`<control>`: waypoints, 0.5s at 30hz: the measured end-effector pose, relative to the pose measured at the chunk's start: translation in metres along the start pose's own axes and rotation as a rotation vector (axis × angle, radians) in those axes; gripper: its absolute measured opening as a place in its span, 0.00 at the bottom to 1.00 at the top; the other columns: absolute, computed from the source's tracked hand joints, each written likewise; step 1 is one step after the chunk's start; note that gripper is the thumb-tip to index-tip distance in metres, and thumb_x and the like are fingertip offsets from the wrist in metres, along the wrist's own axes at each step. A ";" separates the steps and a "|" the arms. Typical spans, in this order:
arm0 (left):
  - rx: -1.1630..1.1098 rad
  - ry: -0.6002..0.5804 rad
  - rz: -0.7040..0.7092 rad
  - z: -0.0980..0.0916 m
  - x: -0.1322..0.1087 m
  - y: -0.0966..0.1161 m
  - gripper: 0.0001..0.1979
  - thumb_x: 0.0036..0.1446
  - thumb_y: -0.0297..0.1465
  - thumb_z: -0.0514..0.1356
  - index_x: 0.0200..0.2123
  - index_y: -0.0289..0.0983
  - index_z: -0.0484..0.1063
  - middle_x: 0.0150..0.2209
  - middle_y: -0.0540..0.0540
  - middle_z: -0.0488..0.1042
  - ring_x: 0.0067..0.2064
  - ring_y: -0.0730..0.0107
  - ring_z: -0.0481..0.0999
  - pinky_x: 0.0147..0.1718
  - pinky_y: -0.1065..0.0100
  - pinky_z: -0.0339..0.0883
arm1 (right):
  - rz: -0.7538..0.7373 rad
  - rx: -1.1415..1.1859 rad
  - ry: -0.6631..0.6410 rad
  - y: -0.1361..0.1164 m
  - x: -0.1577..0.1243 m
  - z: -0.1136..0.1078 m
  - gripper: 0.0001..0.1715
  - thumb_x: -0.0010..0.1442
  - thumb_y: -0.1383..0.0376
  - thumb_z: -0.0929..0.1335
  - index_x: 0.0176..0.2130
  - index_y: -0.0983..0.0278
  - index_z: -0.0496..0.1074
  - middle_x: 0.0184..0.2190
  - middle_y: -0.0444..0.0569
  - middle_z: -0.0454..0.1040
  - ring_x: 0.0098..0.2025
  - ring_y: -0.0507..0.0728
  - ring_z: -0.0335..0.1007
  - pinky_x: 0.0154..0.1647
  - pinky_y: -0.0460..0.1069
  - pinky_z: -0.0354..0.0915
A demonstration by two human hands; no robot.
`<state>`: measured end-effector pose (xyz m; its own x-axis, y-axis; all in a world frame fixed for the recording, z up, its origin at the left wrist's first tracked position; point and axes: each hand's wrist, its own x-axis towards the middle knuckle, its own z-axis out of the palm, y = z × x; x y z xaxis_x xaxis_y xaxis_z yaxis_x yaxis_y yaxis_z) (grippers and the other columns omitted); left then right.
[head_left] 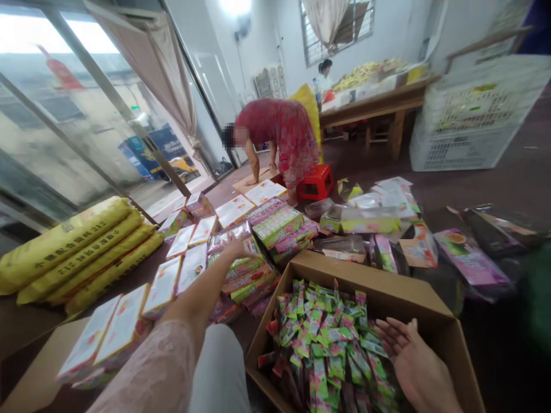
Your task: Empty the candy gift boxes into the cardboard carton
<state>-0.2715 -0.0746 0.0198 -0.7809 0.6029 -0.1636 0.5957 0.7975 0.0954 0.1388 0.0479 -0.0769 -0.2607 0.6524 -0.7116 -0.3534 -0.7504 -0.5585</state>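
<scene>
Glossy slim sachets [321, 335] heaped in cardboard box [357, 280], bottom centre-right, long axes pointing every way. Right hand [417, 361] uncurled, palm up; left hand [235, 252] at shiny oblong packs [279, 226], grip unclear.

White walls [269, 34] border a dark reddish-brown floor [467, 183]. A barred metal window [313, 51] sits above a brown wooden-legged surface [374, 108]. A bright white lamp [235, 6] shines high. At left, metal-framed glass panels [26, 126] adjoin a tied beige fabric curtain [161, 66].
</scene>
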 end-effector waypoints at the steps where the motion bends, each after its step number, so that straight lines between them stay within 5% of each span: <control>1: 0.047 -0.047 -0.004 0.006 -0.001 -0.020 0.68 0.31 0.51 0.75 0.70 0.29 0.49 0.71 0.19 0.37 0.71 0.24 0.32 0.63 0.31 0.32 | 0.006 -0.006 0.007 0.000 -0.004 0.004 0.18 0.67 0.59 0.60 0.32 0.64 0.71 0.27 0.49 0.77 0.28 0.51 0.74 0.25 0.42 0.66; 3: 0.137 -0.120 -0.010 0.022 -0.004 -0.050 0.69 0.29 0.50 0.75 0.71 0.33 0.48 0.71 0.20 0.37 0.71 0.27 0.30 0.63 0.32 0.29 | 0.000 -0.023 0.019 0.003 -0.007 0.008 0.17 0.67 0.60 0.61 0.32 0.65 0.71 0.26 0.49 0.77 0.27 0.51 0.73 0.25 0.42 0.65; 6: 0.248 -0.156 0.057 0.037 -0.009 -0.072 0.61 0.39 0.48 0.72 0.72 0.39 0.46 0.72 0.23 0.39 0.71 0.27 0.33 0.63 0.32 0.32 | -0.046 -0.082 0.003 0.015 -0.003 0.010 0.14 0.63 0.57 0.65 0.33 0.64 0.71 0.27 0.49 0.78 0.28 0.53 0.73 0.26 0.44 0.66; 11: 0.103 -0.179 0.196 0.026 -0.003 -0.080 0.55 0.33 0.34 0.75 0.67 0.45 0.61 0.64 0.27 0.62 0.67 0.22 0.52 0.61 0.37 0.46 | -0.109 -0.203 -0.017 0.039 0.003 0.010 0.21 0.52 0.48 0.71 0.34 0.64 0.72 0.28 0.49 0.78 0.29 0.55 0.73 0.27 0.47 0.65; 15: -0.130 -0.121 0.163 0.022 -0.005 -0.076 0.46 0.41 0.40 0.71 0.65 0.39 0.65 0.53 0.33 0.74 0.57 0.34 0.69 0.57 0.47 0.58 | -0.129 -0.308 -0.053 0.048 0.001 0.012 0.26 0.46 0.44 0.71 0.32 0.64 0.72 0.27 0.48 0.77 0.28 0.55 0.72 0.28 0.47 0.63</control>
<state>-0.3085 -0.1392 -0.0087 -0.6438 0.7228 -0.2511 0.6766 0.6910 0.2543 0.1105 0.0137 -0.0992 -0.2811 0.7425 -0.6080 -0.1004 -0.6529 -0.7508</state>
